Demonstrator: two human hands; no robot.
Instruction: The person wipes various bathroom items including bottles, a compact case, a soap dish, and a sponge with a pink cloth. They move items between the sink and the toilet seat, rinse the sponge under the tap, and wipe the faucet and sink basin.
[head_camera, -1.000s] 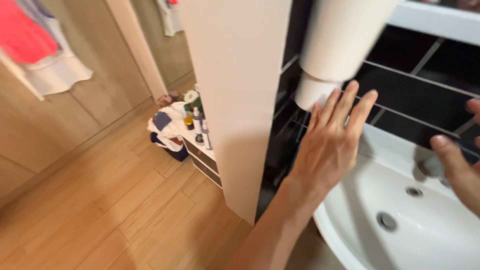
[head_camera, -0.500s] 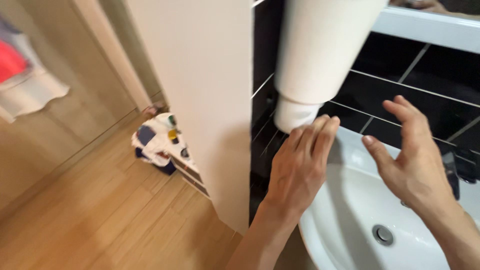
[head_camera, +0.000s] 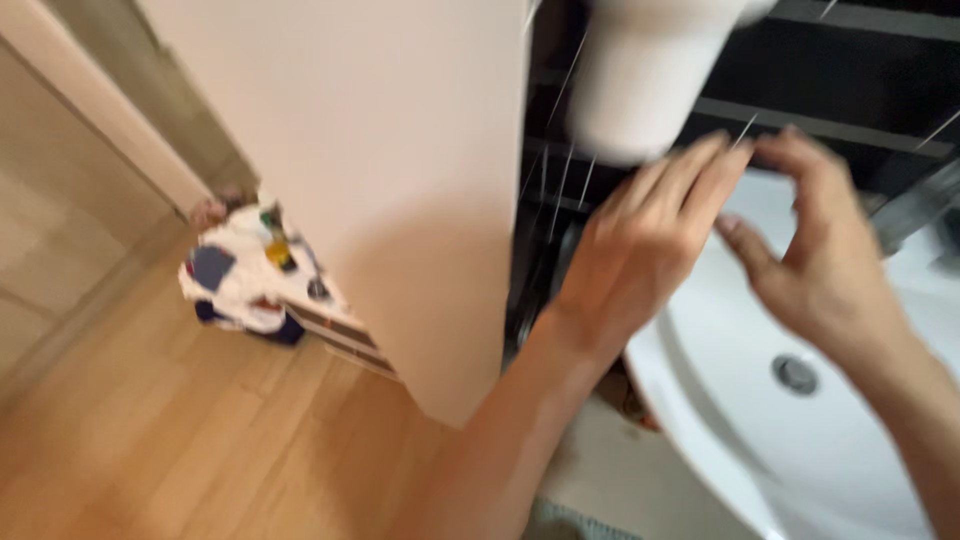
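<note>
Both hands reach up under the white cylindrical dispenser (head_camera: 645, 70) mounted above the white sink (head_camera: 740, 400). The left hand (head_camera: 640, 245) and the right hand (head_camera: 815, 245) have spread, empty grips; nothing is grasped yet.

Wood plank floor (head_camera: 150, 440), black tiled wall (head_camera: 850, 70), pale partition panel (head_camera: 380, 180)

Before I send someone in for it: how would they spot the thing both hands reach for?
Above the white round basin, against the black tiled wall, hangs a white cylindrical container. Both hands reach just beneath it; it's the only pale cylinder there.
</note>
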